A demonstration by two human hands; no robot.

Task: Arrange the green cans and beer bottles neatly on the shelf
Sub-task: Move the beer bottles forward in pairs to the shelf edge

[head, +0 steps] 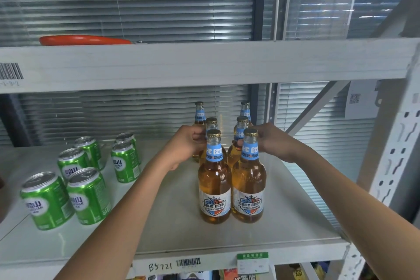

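Note:
Several amber beer bottles with blue labels stand in two rows on the grey shelf [172, 229]. The front pair are the front left bottle [214, 184] and the front right bottle [248, 184]. My left hand [186, 143] is wrapped around the neck of the middle left bottle [211, 124]. Around the neck of the middle right bottle [241, 127] sits my right hand [272, 143]. Two more bottles [199, 112] stand at the back. Several green cans [87, 195] stand in loose rows on the shelf's left side, apart from the bottles.
An upper shelf beam [204, 63] runs close above the bottle caps, with an orange object [84, 40] lying on it. A perforated upright post [391, 154] closes the right side. Window blinds sit behind the shelf. Packaged goods show below the front edge.

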